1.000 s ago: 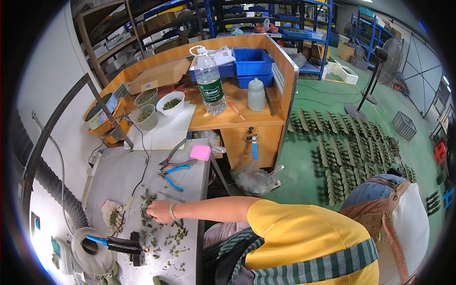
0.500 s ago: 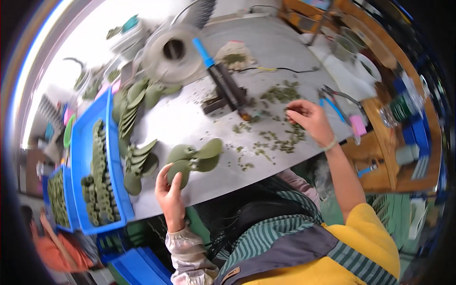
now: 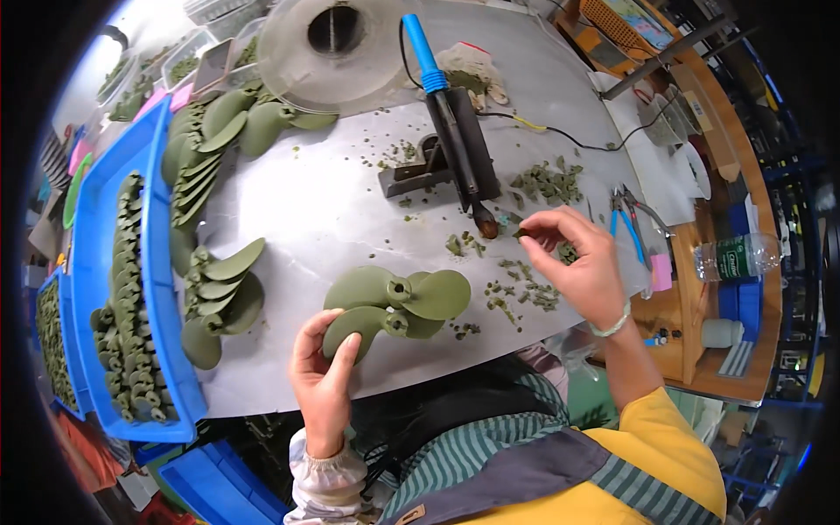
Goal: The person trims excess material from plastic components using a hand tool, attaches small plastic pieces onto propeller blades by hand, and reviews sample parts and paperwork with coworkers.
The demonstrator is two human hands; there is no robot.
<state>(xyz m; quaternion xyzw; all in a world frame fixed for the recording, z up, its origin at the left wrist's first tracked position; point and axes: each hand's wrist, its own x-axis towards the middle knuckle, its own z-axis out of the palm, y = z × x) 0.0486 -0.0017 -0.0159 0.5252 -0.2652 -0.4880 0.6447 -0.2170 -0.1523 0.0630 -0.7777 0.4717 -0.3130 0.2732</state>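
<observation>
My left hand (image 3: 322, 376) pinches one blade of an olive-green propeller (image 3: 363, 331) between thumb and fingers. A second green propeller (image 3: 442, 293) lies right behind it, the two overlapping. My right hand (image 3: 584, 271) is closed in a pinch on a small dark green piece (image 3: 522, 233), whose exact kind I cannot make out. Close to those fingertips is the brown, rounded tip of a blue-handled soldering iron (image 3: 424, 54), which leans on a black stand (image 3: 479, 153). Small green scraps (image 3: 549, 181) lie scattered on the table around the right hand.
Stacked propellers (image 3: 229, 289) stand at the left, beside a blue tray (image 3: 188, 411) of small green parts. A round translucent lid-like cover (image 3: 289, 52) and a glove (image 3: 477, 70) lie at the back. Pliers (image 3: 632, 232), a pink block (image 3: 661, 271) and a bottle (image 3: 739, 256) are at the right.
The view has shifted closer over the table. My right hand has come nearer the iron's tip, its fingers still pinched. My left hand keeps its hold on the propeller.
</observation>
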